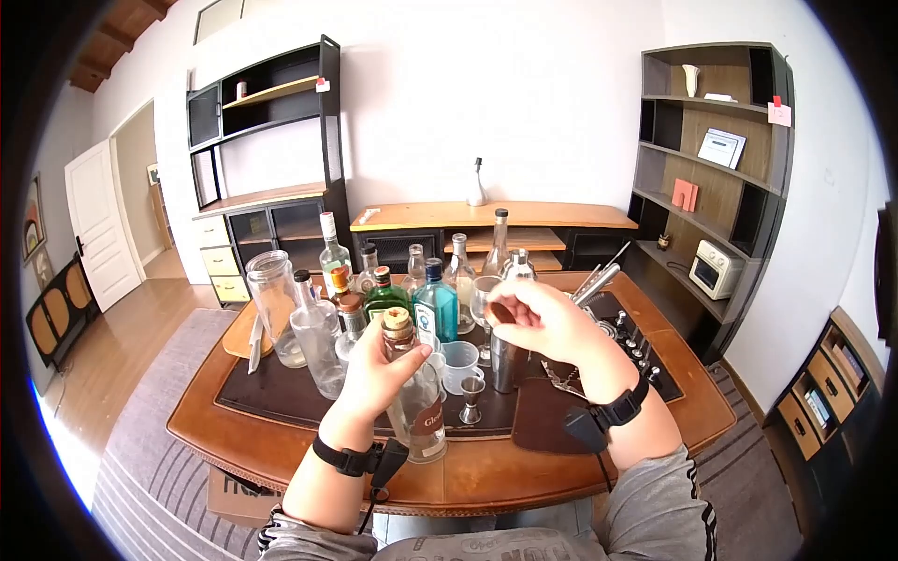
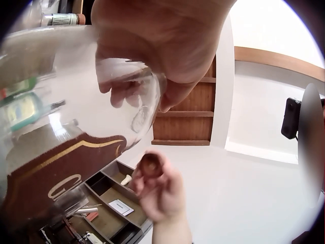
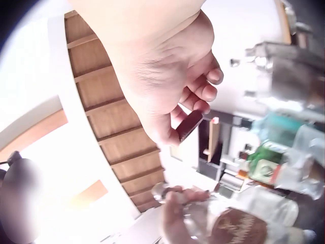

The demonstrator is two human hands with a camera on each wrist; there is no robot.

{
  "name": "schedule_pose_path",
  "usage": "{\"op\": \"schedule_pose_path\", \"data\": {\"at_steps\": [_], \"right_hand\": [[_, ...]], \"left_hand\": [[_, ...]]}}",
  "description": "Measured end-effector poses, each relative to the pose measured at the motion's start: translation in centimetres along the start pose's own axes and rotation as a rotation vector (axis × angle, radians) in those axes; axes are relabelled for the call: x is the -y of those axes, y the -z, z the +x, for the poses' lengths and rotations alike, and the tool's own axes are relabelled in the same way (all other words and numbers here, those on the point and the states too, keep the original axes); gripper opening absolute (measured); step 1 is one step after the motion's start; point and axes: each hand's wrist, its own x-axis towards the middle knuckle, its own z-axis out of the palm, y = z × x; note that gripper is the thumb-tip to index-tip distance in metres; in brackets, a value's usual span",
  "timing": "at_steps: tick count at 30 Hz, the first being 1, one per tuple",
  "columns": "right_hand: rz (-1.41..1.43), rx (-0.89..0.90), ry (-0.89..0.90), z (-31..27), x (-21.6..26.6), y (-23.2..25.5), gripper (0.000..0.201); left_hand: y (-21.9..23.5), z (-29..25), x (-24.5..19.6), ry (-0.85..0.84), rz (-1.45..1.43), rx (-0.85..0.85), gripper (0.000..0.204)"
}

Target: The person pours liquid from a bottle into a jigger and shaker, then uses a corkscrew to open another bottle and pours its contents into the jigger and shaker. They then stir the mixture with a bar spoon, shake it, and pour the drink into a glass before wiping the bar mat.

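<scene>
My left hand (image 1: pixel 376 374) grips the neck of a clear glass bottle (image 1: pixel 427 439) with a brown label, standing near the table's front edge. A pale, cork-coloured top (image 1: pixel 398 319) shows at its mouth. Up to the right, my right hand (image 1: pixel 543 321) pinches a round brown bottle cap (image 3: pixel 191 126) between thumb and fingers, apart from the bottle. The left wrist view shows the cap (image 2: pixel 152 165) face on. Below the right hand stands a metal shaker tin (image 1: pixel 504 365). Between the hands are a clear plastic cup (image 1: pixel 460 366) and a metal jigger (image 1: pixel 470 402).
Several bottles crowd the table behind the left hand, among them a blue bottle (image 1: pixel 440 313), a green bottle (image 1: pixel 385 297) and a tall glass jar (image 1: pixel 273 309). A stemmed glass (image 1: pixel 483 297) stands behind the tin. Bar tools (image 1: pixel 636 346) lie at right on the leather-topped table (image 1: pixel 468 481).
</scene>
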Motion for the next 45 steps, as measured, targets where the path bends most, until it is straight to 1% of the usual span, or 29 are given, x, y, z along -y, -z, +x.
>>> {"op": "schedule_pose_path", "data": {"at_steps": [1, 2, 4, 5, 6, 7, 8, 9, 11, 14, 15, 19, 22, 25, 28, 31, 33, 34, 35, 38, 40, 43, 45], "right_hand": [[0.015, -0.026, 0.080, 1.7, 1.0, -0.7, 0.028], [-0.017, 0.045, 0.107, 3.5, 2.2, -0.9, 0.027], [-0.133, 0.120, 0.181, 5.7, 4.6, -2.3, 0.032], [-0.100, 0.141, 0.192, 6.5, 4.5, -3.1, 0.031], [-0.067, 0.163, 0.204, 7.3, 4.1, -3.8, 0.031], [-0.034, 0.185, 0.215, 7.9, 3.7, -4.4, 0.030], [0.110, 0.211, 0.125, 8.3, 3.3, -4.7, 0.029], [0.252, 0.237, 0.033, 8.5, 2.8, -4.9, 0.028], [0.491, 0.265, -0.174, 8.4, 2.8, -5.0, 0.028], [0.748, 0.244, -0.290, 8.1, 1.8, -5.2, 0.030], [0.756, 0.235, -0.298, 8.0, 1.7, -5.3, 0.031], [0.691, 0.210, -0.285, 8.1, 2.1, -5.8, 0.030], [0.626, 0.195, -0.269, 8.2, 2.7, -6.0, 0.028], [0.533, 0.171, -0.246, 8.1, 3.7, -6.1, 0.026], [0.401, 0.120, -0.070, 8.1, 3.5, -6.4, 0.026], [0.098, 0.124, 0.046, 7.7, 3.9, -6.3, 0.027], [-0.102, 0.137, 0.109, 7.7, 4.1, -6.1, 0.031], [-0.144, 0.150, 0.136, 7.7, 4.1, -6.1, 0.031], [-0.187, 0.164, 0.163, 7.8, 4.1, -6.1, 0.032], [-0.236, 0.173, 0.250, 7.9, 4.0, -6.2, 0.033], [-0.254, 0.167, 0.310, 7.8, 3.6, -6.4, 0.032], [-0.252, 0.118, 0.295, 7.3, 3.2, -6.9, 0.031], [-0.239, 0.077, 0.330, 7.3, 2.8, -7.1, 0.030]], "left_hand": [[0.1, 0.1, 0.2, -0.026, 0.017, 0.003, 0.049], [-0.4, 0.0, -0.2, -0.092, -0.033, -0.040, 0.055], [-1.5, -0.2, -1.5, -0.225, -0.127, -0.125, 0.068], [-0.9, -0.3, -0.9, -0.243, -0.016, -0.076, 0.082], [-0.6, 0.1, -0.1, -0.366, 0.157, -0.110, 0.072], [-0.3, 0.0, 0.0, -0.382, 0.249, -0.093, 0.066], [-0.1, 0.0, -0.1, -0.397, 0.341, -0.076, 0.059], [-0.3, -0.1, -1.1, -0.400, 0.329, -0.110, 0.045], [0.0, 0.0, -1.2, -0.385, 0.363, -0.127, 0.041], [0.1, 0.3, -1.3, -0.394, 0.374, -0.154, 0.037], [0.1, 0.4, -1.3, -0.382, 0.367, -0.151, 0.037], [0.1, 0.6, -0.4, -0.349, 0.245, -0.133, 0.035], [0.1, 0.6, -0.6, -0.395, 0.264, -0.093, 0.030], [0.0, 0.7, -0.4, -0.335, 0.216, -0.135, 0.033], [-0.1, 0.6, -0.5, -0.335, 0.246, -0.152, 0.033], [0.0, 0.5, -0.2, -0.435, 0.391, -0.182, 0.047], [-0.6, 0.1, -0.7, -0.338, 0.146, -0.198, 0.059], [-0.8, -0.1, -0.8, -0.287, 0.022, -0.204, 0.066], [-0.5, -0.2, -0.6, -0.284, 0.118, -0.197, 0.079], [-0.5, -0.2, -0.6, -0.280, 0.082, -0.197, 0.081], [-0.2, -0.1, -0.4, -0.279, 0.109, -0.173, 0.082], [-0.2, -0.1, -0.4, -0.290, 0.105, -0.160, 0.081], [-0.3, 0.0, -0.6, -0.299, 0.100, -0.156, 0.080]]}}
